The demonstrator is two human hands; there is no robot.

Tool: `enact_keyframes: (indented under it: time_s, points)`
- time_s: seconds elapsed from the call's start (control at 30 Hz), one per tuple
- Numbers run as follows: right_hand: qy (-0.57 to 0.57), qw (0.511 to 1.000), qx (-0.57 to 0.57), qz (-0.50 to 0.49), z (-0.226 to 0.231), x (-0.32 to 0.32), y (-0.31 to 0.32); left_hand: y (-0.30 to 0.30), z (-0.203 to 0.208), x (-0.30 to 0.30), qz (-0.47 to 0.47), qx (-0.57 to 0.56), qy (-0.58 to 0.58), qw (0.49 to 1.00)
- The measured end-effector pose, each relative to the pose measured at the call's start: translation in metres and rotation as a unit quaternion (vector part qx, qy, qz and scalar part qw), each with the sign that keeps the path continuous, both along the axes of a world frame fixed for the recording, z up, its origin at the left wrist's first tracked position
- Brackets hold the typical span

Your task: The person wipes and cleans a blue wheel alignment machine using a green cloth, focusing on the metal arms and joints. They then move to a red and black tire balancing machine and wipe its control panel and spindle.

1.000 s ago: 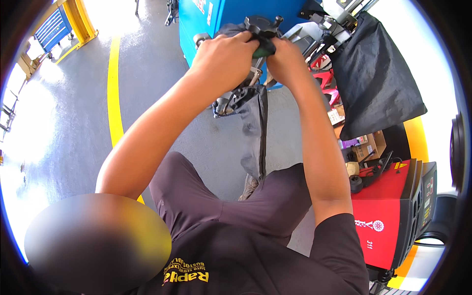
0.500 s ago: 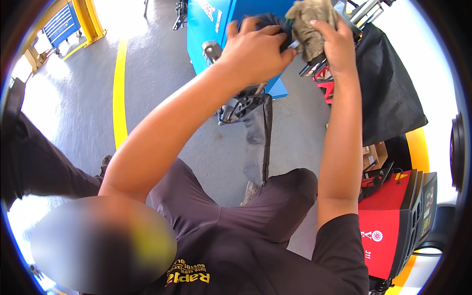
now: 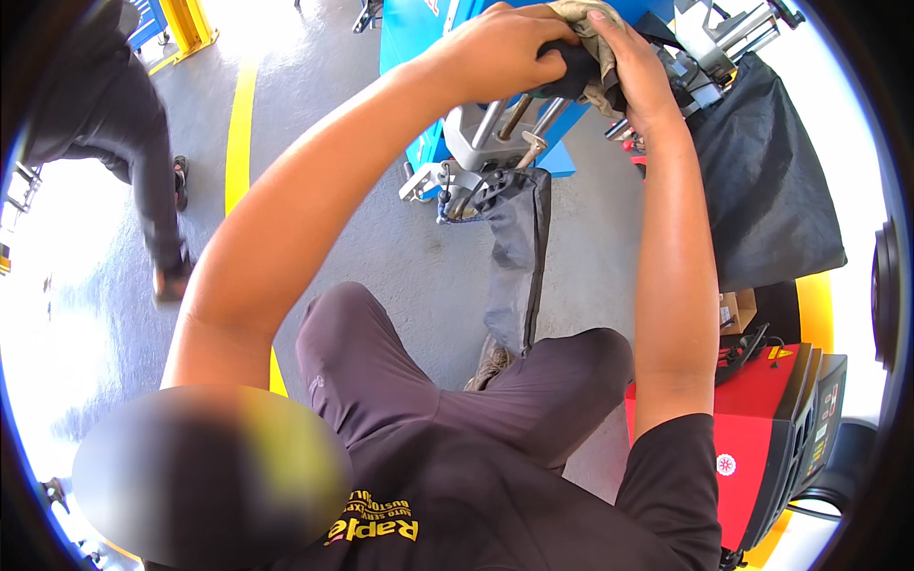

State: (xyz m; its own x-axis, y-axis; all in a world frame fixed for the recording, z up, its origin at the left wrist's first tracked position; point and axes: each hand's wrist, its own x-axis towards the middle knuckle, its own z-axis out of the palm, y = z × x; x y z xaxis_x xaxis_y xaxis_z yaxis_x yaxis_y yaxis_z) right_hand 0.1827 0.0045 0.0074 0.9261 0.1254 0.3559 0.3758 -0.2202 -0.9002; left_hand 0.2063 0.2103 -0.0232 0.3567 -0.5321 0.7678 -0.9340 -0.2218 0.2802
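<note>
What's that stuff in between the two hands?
In the head view, a tan cloth and something black lie between the left hand and the right hand.

Shirt [image 3: 533, 485]: ylw txt [image 3: 390, 530], red mach. [image 3: 747, 421]: emblem [image 3: 726, 464], warning lbl [image 3: 781, 352]

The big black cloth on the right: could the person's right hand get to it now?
Probably yes: the black cloth shows just right of the right forearm, with nothing seen between them. But the right hand holds the tan rag, so it might need to let go first.
</note>
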Motion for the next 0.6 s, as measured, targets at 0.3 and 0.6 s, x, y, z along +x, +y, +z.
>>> enact_keyframes:
  time_s: [0.3, 0.6]
  points:
    - [-0.190, 0.954, -0.209, -0.102, 0.010, 0.001, 0.007, 0.099, -0.037, -0.032, 0.191, -0.316, 0.302, 0.879]
    - [-0.223, 0.855, -0.428, -0.192, 0.008, -0.002, 0.060, -0.039, -0.217, -0.026, 0.230, -0.388, 0.351, 0.821]
